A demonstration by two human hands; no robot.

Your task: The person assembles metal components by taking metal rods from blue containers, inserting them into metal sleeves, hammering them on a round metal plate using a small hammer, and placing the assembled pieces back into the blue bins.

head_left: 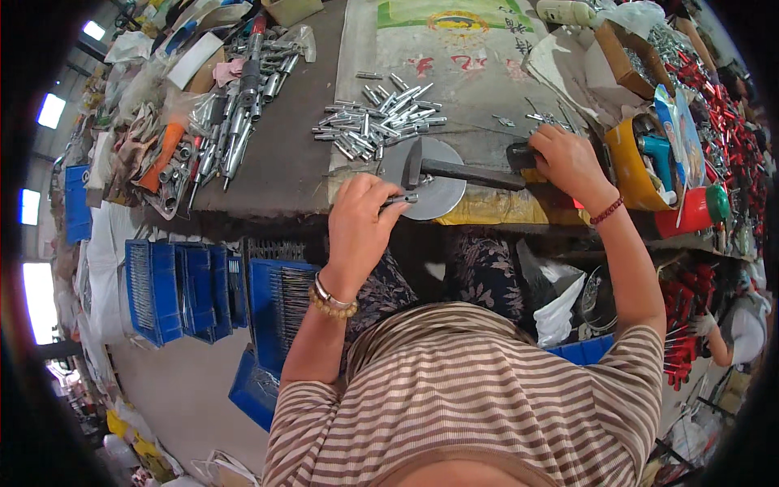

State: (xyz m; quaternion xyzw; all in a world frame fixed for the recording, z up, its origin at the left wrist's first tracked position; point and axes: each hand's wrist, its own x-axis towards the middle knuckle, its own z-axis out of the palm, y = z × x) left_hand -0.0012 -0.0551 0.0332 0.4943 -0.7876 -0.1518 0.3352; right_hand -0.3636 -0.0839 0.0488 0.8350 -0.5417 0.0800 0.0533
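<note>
while the left hand (361, 213) pinched a small metal pin (403, 197) against the round steel disc (430, 188) at the centre of the frame, the right hand (568, 162) was clenched around the dark grip of a hammer (466, 172), right of centre. the hammer's head rested on the disc, just above the pin, and its handle ran across to the right hand. a loose pile of similar metal pins (377, 122) lay on the workbench (284, 154) just above the disc, near both hands. longer metal tubes (227, 138) were heaped in the upper left of the frame, well apart from the hands. blue crates (174, 288) sat below the bench edge at left, and an orange container (629, 166) stood just right of the right hand.
</note>
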